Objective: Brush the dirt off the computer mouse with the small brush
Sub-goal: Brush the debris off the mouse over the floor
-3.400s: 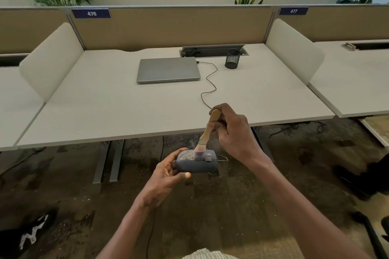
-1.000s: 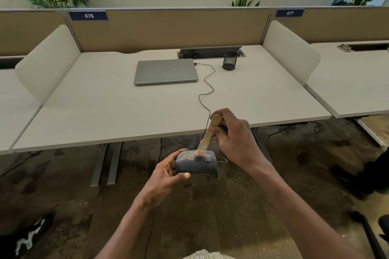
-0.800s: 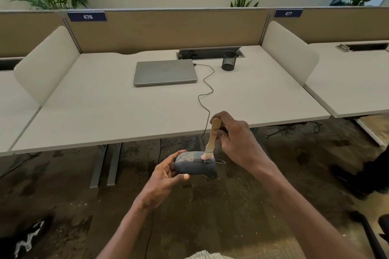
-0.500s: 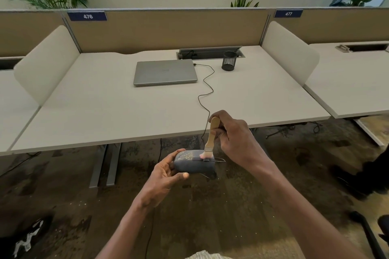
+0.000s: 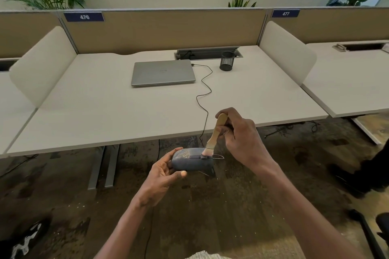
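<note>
Matt grey plastic mouse (image 5: 190, 162); pale wooden brush (image 5: 215, 132); brushed-metal laptop (image 5: 163, 72); black wire-mesh cup (image 5: 227, 61)

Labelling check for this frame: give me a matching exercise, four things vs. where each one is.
Things:
1. dusty grey computer mouse
2. small wooden-handled brush
3. closed silver laptop
4. black mesh pen cup

Places:
A. flat on the white desk
B. in the left hand
C. beside the desk's cable hatch
D. in the right hand

Pairs: 1-B, 2-D, 3-A, 4-C
</note>
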A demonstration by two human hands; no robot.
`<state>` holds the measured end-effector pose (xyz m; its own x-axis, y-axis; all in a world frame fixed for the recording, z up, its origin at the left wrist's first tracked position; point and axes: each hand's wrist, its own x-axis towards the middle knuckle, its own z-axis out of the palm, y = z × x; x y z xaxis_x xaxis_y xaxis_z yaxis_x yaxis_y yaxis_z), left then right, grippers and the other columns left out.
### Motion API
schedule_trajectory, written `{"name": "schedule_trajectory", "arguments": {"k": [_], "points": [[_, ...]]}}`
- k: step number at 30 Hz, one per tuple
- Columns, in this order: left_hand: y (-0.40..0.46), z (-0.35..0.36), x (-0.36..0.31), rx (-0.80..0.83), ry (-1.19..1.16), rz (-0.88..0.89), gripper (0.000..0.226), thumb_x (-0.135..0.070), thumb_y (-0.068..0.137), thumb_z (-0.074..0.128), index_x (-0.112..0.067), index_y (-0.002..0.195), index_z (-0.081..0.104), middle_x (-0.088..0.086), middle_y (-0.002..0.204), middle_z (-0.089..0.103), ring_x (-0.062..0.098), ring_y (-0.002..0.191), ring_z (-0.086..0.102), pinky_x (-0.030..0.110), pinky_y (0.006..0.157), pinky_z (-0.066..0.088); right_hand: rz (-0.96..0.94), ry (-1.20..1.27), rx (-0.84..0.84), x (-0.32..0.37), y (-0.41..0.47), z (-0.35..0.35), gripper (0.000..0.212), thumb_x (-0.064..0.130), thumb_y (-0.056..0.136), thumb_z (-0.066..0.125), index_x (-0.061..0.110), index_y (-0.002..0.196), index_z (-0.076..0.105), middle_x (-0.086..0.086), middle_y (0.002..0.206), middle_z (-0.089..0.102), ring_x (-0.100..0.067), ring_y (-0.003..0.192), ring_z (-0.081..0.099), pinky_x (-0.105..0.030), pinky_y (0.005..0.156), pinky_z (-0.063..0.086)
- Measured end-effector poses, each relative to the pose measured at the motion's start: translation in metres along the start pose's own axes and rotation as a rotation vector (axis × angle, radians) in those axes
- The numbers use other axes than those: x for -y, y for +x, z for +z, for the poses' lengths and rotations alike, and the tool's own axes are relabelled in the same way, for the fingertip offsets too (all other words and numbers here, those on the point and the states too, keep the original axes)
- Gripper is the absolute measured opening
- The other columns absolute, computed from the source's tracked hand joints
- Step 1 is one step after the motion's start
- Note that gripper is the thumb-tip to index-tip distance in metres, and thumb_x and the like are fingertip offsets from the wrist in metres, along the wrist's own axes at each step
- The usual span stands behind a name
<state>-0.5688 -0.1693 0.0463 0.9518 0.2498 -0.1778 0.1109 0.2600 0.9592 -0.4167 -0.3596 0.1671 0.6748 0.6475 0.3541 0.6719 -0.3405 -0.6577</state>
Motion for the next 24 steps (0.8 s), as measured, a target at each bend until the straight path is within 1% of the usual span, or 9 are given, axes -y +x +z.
{"name": "schedule_trajectory", "arguments": {"k": [2,4,7,9,12,15,17,21,24], "points": [[0.0,0.001,-0.002,-0.003,-0.006,-0.005,0.101,-0.039,0.055,0.098,-0.023,0.143,0.05,0.006,0.141,0.057,0.021,0.131,0.059,0.03,0.1,0.055,-0.002,-0.041,0.013,-0.001,-0.002,0.0,0.03,-0.001,0.095,0.058,0.018,0.117,0.051,0.001,0.093,0.068,-0.013,0.084,0.071,-0.023,0.069,0.061],[0.0,0.001,-0.002,-0.013,-0.016,-0.007,0.104,-0.042,0.052,0.099,-0.024,0.142,0.051,0.005,0.141,0.057,0.02,0.13,0.059,0.029,0.099,0.056,0.008,-0.086,0.006,-0.003,-0.004,-0.003,0.031,-0.002,0.095,0.058,0.017,0.118,0.051,-0.001,0.092,0.068,-0.016,0.083,0.071,-0.026,0.067,0.061],[0.001,-0.001,-0.001,-0.022,-0.015,-0.004,0.094,-0.036,0.058,0.096,-0.027,0.141,0.052,0.006,0.142,0.057,0.023,0.133,0.057,0.031,0.103,0.054,0.03,-0.075,-0.039,-0.005,-0.005,-0.009,0.033,-0.004,0.094,0.058,0.021,0.115,0.051,0.0,0.089,0.068,-0.015,0.08,0.071,-0.029,0.066,0.061],[0.003,-0.002,0.0,-0.019,-0.01,-0.005,0.09,-0.031,0.062,0.095,-0.028,0.141,0.053,0.006,0.143,0.057,0.023,0.133,0.056,0.032,0.104,0.054,0.041,-0.021,-0.019,-0.006,-0.004,-0.01,0.033,-0.003,0.094,0.06,0.024,0.111,0.051,0.002,0.089,0.068,-0.012,0.079,0.072,-0.029,0.068,0.062],[0.005,-0.002,-0.002,-0.015,-0.01,-0.003,0.095,-0.036,0.057,0.098,-0.028,0.141,0.054,0.005,0.142,0.057,0.021,0.132,0.058,0.031,0.101,0.055,0.056,0.049,0.0,-0.006,-0.003,-0.006,0.028,-0.002,0.095,0.06,0.022,0.107,0.053,0.001,0.09,0.069,-0.011,0.081,0.074,-0.028,0.069,0.062],[0.005,-0.001,-0.003,-0.012,-0.026,-0.004,0.097,-0.039,0.055,0.099,-0.029,0.14,0.055,0.005,0.142,0.057,0.022,0.132,0.058,0.03,0.1,0.055,0.057,0.051,-0.085,-0.009,-0.001,-0.003,0.029,-0.007,0.094,0.058,0.017,0.11,0.054,-0.001,0.092,0.07,-0.013,0.084,0.073,-0.031,0.07,0.063],[0.004,-0.002,-0.003,-0.015,-0.028,-0.007,0.096,-0.039,0.055,0.1,-0.028,0.139,0.055,0.006,0.142,0.057,0.022,0.132,0.058,0.029,0.099,0.056,0.048,0.051,-0.125,-0.011,-0.002,-0.004,0.033,-0.009,0.093,0.057,0.019,0.11,0.053,-0.001,0.091,0.071,-0.011,0.084,0.073,-0.031,0.07,0.063],[0.004,-0.004,-0.003,-0.007,-0.027,-0.009,0.097,-0.038,0.056,0.099,-0.027,0.141,0.054,0.008,0.143,0.056,0.024,0.133,0.057,0.03,0.101,0.055,0.071,0.063,-0.055,-0.014,-0.004,-0.004,0.033,-0.009,0.093,0.058,0.02,0.108,0.053,0.004,0.09,0.069,-0.01,0.086,0.072,-0.031,0.072,0.063],[0.004,-0.003,-0.004,0.001,-0.021,-0.011,0.1,-0.038,0.054,0.1,-0.026,0.141,0.053,0.008,0.143,0.057,0.023,0.132,0.058,0.029,0.1,0.055,0.069,0.02,-0.065,-0.015,-0.001,-0.002,0.03,-0.007,0.094,0.058,0.018,0.109,0.053,0.0,0.09,0.068,-0.015,0.084,0.072,-0.035,0.07,0.063]]}}
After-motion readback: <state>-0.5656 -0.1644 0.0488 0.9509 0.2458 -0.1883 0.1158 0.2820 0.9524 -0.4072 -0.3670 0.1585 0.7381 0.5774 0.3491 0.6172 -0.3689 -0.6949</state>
